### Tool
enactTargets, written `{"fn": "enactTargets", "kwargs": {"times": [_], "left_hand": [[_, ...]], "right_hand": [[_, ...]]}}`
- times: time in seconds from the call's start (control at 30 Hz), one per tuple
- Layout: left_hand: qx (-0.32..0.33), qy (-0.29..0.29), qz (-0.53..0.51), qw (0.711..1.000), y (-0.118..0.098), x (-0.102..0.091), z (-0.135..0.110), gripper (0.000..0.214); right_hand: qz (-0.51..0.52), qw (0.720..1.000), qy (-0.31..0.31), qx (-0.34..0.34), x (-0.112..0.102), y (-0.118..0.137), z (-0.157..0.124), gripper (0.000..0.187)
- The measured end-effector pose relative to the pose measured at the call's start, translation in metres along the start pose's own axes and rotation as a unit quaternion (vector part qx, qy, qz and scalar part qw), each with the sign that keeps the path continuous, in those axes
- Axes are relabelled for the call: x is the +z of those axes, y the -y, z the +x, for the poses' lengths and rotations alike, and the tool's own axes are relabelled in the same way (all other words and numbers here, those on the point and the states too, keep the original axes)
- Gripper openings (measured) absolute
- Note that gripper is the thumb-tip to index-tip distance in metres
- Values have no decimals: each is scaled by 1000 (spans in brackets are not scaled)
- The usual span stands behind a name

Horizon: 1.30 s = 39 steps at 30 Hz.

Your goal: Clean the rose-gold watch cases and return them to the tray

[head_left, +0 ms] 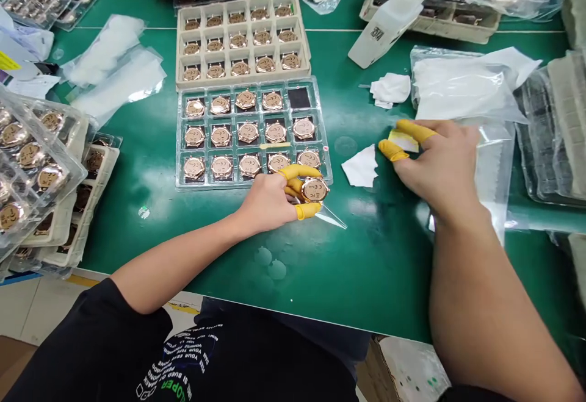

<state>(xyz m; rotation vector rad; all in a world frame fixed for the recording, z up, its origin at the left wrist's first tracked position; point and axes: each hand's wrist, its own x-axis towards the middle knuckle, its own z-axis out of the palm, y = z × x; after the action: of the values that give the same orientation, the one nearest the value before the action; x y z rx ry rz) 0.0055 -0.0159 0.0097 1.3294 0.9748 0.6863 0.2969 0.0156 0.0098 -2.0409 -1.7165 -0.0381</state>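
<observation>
My left hand (274, 197), with yellow finger cots, pinches a round rose-gold watch case (314, 190) just off the front right corner of a clear plastic tray (180, 146) that holds several such cases in its cells. A small clear film (332, 218) lies by that hand. My right hand (437, 161), also in yellow cots, rests on the green mat with its fingertips closed on a small white and yellow slip (403, 141). A white scrap of paper (361, 168) lies between the two hands.
A beige tray (179, 54) of watch parts sits behind the clear one. More filled trays are stacked at the left (32, 164) and along the back. Clear bags (462, 85), a white bottle (389, 24) and grey tray stacks (553, 127) crowd the right side.
</observation>
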Motion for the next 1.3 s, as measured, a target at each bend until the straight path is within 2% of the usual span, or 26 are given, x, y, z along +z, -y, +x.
{"fn": "enactTargets", "kwargs": {"times": [0.07,0.17,0.23,0.3,0.37,0.4,0.47,0.5,0.57,0.6,0.67,0.7,0.77,0.83,0.97,1.17,1.3], "left_hand": [[3,4,14,1000,-1,0,0,52],[7,11,23,1000,-3,-1,0,50],[6,18,16,1000,-4,-2,0,50],[7,23,20,1000,-4,-2,0,50],[14,28,39,999,-4,-3,1,48],[21,32,50,998,-4,-3,1,48],[43,35,71,996,-4,-3,1,47],[56,33,82,995,-4,-4,1,47],[71,25,114,991,-5,-4,1,44],[71,22,134,988,-5,-5,1,42],[59,20,170,984,-6,-5,2,36],[52,21,180,982,-7,-5,3,34],[44,28,183,982,-7,-6,4,32],[47,32,181,982,-7,-6,5,32],[55,30,181,982,-8,-7,4,30],[31,11,149,988,-14,-5,0,25],[14,13,146,989,-16,-5,-1,23]], "right_hand": [[-13,999,45,11,3,-15,9,30],[21,992,106,65,-1,-13,12,9],[22,990,90,103,-8,2,11,11],[15,994,15,107,-16,28,10,14],[62,996,-48,34,-23,66,11,10],[138,990,1,-27,-25,89,12,9],[286,950,62,-108,-20,139,18,12],[299,934,88,-174,-14,164,23,13],[248,918,128,-281,9,209,33,6],[233,902,160,-327,25,227,38,9],[215,874,191,-391,56,253,47,19],[197,869,192,-411,70,261,51,23],[164,863,177,-443,91,267,55,29],[139,855,165,-472,100,267,56,28],[121,839,179,-499,100,264,52,23],[105,849,183,-485,102,266,48,28],[97,839,200,-497,104,266,49,28]]}}
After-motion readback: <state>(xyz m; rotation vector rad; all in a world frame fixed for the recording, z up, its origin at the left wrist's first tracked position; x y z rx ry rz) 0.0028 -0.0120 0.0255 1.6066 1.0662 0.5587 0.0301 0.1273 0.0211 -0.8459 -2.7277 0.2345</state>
